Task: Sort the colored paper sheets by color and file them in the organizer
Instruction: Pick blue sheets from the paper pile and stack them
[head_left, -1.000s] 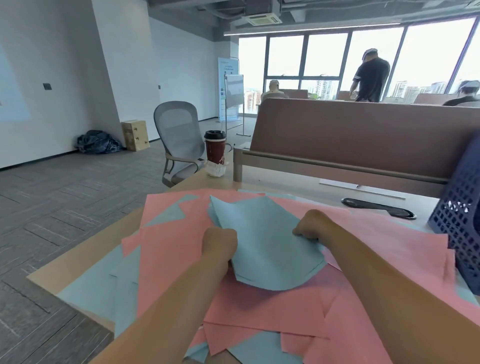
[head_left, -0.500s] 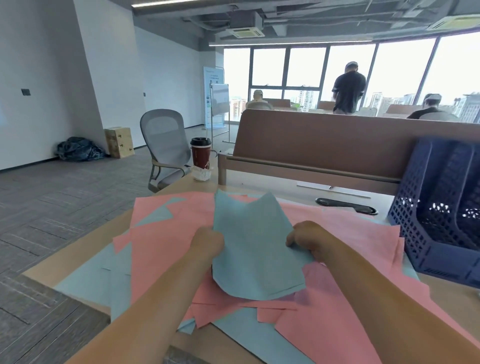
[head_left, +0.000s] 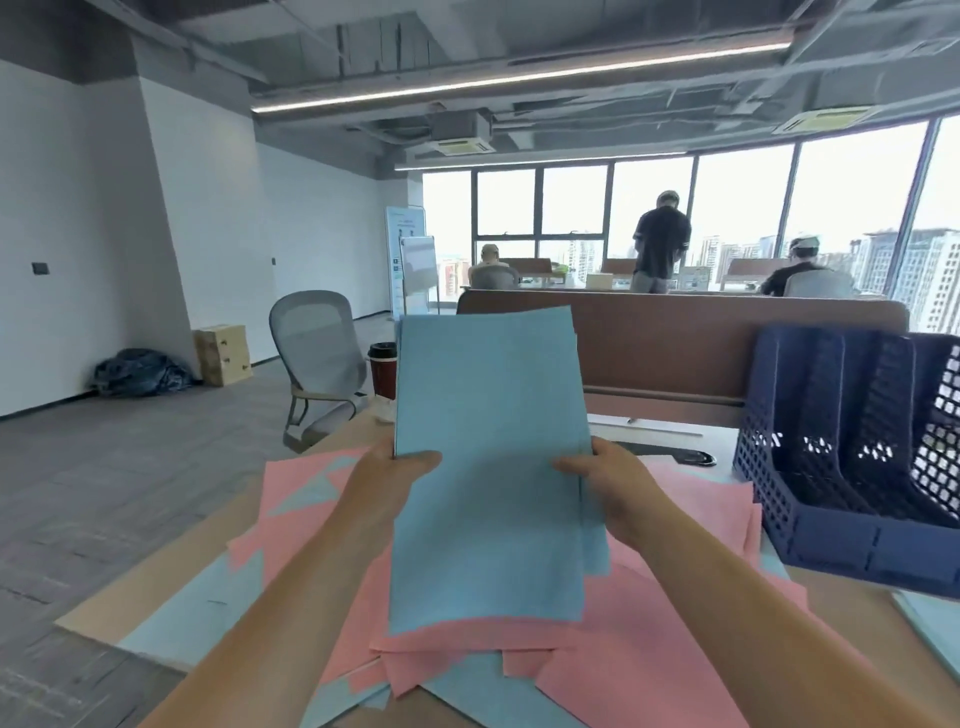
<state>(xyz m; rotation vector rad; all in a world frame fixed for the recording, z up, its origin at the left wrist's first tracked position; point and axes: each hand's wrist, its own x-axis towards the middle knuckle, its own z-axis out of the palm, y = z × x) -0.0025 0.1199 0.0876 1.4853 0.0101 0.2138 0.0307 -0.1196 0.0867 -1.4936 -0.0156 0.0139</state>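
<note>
Lying nearest the camera, pink sheets (head_left: 675, 649) and loose blue sheets (head_left: 176, 618) overlap unsorted across the worktop (head_left: 171, 551). Above this pile, the left hand (head_left: 387, 486) and right hand (head_left: 610, 486) each clamp one side edge of a stack of blue sheets (head_left: 488, 467), with thumbs on the near face and fingers behind. The stack is held upright and roughly square. Whether its lower edge touches the pile cannot be determined.

Step in hand, as judged: one colour has been gathered and is being aligned before filing. The pink sheets and the remaining blue ones are not yet sorted.

The organizer (head_left: 841, 540), a dark blue mesh unit with several slanted slots, stands on the worktop to the right, near the right hand but apart from it. No paper shows in the slots that are visible.

Next move, as judged:
1. Keep both grips firm so that the sheets do not fan.
2. Carry the stack to the right.
3. Tilt it to match the slot angle and feed the lower edge into one slot.

Beyond the far left edge stand a coffee cup (head_left: 383, 369) and an office chair (head_left: 317, 353).
</note>
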